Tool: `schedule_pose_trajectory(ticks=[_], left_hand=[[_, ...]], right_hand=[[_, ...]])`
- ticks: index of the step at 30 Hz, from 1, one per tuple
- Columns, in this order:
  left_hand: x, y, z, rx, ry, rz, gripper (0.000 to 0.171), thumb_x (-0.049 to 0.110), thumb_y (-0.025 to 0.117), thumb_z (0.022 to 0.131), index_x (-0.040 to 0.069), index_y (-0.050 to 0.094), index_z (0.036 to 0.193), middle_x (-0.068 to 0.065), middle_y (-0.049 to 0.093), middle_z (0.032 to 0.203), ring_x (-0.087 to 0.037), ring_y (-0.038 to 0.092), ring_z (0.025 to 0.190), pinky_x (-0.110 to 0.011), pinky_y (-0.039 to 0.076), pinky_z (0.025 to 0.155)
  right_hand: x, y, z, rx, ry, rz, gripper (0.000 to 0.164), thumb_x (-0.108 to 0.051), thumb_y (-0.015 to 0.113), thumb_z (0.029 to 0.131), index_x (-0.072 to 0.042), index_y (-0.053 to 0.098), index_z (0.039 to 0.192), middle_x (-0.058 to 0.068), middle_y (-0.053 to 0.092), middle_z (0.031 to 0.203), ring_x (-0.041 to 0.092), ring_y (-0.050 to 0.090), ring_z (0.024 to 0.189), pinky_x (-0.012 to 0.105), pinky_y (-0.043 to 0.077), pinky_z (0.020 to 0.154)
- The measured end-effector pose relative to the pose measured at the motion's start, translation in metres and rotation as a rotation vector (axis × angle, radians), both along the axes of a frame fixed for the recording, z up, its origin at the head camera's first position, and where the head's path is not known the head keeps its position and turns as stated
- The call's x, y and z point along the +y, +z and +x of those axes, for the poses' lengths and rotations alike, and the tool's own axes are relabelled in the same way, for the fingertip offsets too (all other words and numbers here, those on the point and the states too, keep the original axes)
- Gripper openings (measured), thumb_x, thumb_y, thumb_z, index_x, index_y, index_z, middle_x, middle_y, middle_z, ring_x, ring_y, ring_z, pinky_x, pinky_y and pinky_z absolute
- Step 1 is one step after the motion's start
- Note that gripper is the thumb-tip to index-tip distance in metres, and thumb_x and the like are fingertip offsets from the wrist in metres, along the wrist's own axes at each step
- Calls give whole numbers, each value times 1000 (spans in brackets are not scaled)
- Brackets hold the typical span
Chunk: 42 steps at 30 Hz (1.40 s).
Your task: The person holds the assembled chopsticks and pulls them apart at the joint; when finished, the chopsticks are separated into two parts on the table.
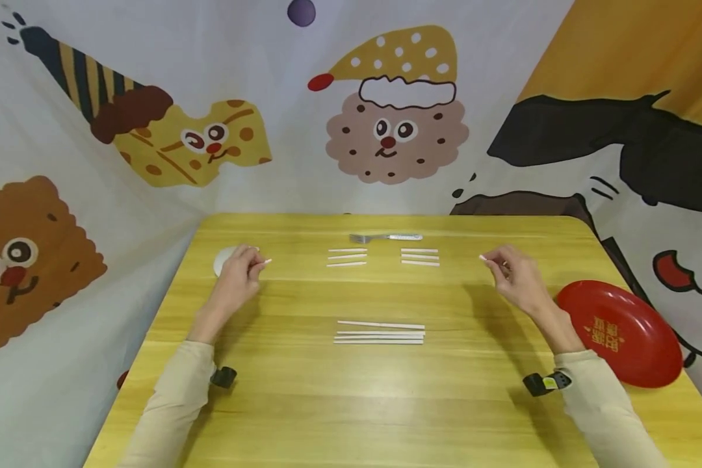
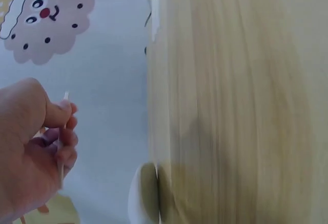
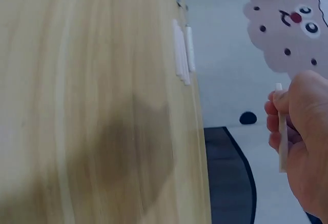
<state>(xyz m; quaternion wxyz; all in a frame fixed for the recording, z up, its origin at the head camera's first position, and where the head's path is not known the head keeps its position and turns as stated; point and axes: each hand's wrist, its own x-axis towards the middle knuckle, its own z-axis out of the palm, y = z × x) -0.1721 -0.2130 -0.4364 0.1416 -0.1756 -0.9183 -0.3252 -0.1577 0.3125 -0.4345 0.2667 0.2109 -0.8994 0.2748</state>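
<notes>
My left hand [image 1: 234, 276] pinches a short white stick [image 2: 61, 175] between thumb and fingers, raised above the table's left part. On the other side, my right hand [image 1: 519, 281] grips a similar short white stick [image 3: 283, 142], also in the air. Between the hands lie two stacks of short white sticks, three in the left stack [image 1: 347, 257] and three in the right stack [image 1: 419, 256]. Nearer to me, several long white sticks [image 1: 379, 337] lie side by side across the table.
Behind the short sticks a fork [image 1: 386, 238] lies crosswise on the wooden table [image 1: 374, 403]. A white round object [image 1: 220, 263] is partly hidden by my left hand. The red oval plate [image 1: 649, 325] with gold characters sits at the right edge, partly behind my right forearm.
</notes>
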Motion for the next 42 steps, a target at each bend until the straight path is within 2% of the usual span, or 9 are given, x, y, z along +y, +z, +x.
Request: schedule_pose_trajectory(ticks=[4, 8, 16, 20, 23, 27, 31, 37, 42], left_hand=[[10, 5, 0, -116, -105, -25, 17, -4, 50, 100, -5, 65, 109, -17, 57, 102, -26, 54, 85, -37, 48, 73], [37, 5, -7, -190, -131, -33, 22, -2, 50, 101, -3, 66, 116, -16, 58, 105, -25, 55, 86, -38, 49, 75], [75, -8, -33, -175, -154, -48, 11, 9, 67, 98, 2, 72, 105, -11, 67, 98, -24, 65, 90, -37, 58, 80], [88, -11, -43, -141, -180, -60, 8, 12, 69, 96, 6, 73, 100, -8, 69, 94, -23, 64, 88, -38, 56, 80], [98, -13, -48, -136, -203, -78, 9, 14, 69, 97, 7, 74, 99, -7, 68, 95, -22, 63, 88, -37, 55, 79], [111, -16, -53, -157, -218, -109, 10, 14, 67, 98, 8, 74, 101, -6, 67, 97, -19, 61, 86, -33, 54, 75], [121, -20, -56, -183, -237, -132, 10, 12, 66, 98, 7, 74, 102, -5, 67, 98, -18, 61, 85, -30, 53, 73], [130, -27, -58, -230, -257, -170, 12, 8, 64, 98, 6, 74, 106, -5, 67, 102, -18, 62, 91, -30, 55, 80], [133, -33, -58, -263, -268, -188, 16, 4, 64, 97, 6, 75, 109, -4, 69, 104, -17, 63, 94, -29, 57, 85]], right_hand=[[-3, -3, 0, -52, 80, 92, 21, 13, 63, 89, 1, 73, 104, 14, 64, 91, 15, 54, 70, 24, 44, 58], [-23, -12, -7, -78, 102, 108, 28, 16, 62, 88, 0, 74, 106, 16, 63, 97, 23, 60, 76, 37, 51, 61], [-52, -19, -25, -155, 122, 106, 20, 11, 66, 90, 0, 76, 103, 15, 67, 94, 27, 65, 81, 42, 57, 69], [-64, -18, -35, -199, 107, 104, 16, 7, 68, 91, -1, 76, 103, 15, 69, 95, 30, 66, 85, 45, 58, 73], [-72, -22, -43, -193, 112, 112, 15, 6, 69, 90, -1, 76, 101, 15, 72, 95, 30, 66, 85, 44, 57, 73], [-82, -27, -51, -206, 148, 109, 14, 7, 70, 89, 0, 77, 99, 15, 73, 94, 29, 67, 83, 43, 58, 72], [-88, -33, -55, -266, 167, 99, 15, 7, 69, 89, 0, 76, 100, 15, 71, 93, 29, 68, 84, 41, 60, 74], [-90, -40, -58, -360, 168, 112, 16, 6, 69, 90, 0, 75, 103, 15, 70, 99, 28, 68, 89, 40, 61, 79], [-90, -43, -60, -367, 166, 134, 17, 7, 68, 89, -2, 76, 102, 13, 70, 95, 25, 66, 86, 38, 59, 77]])
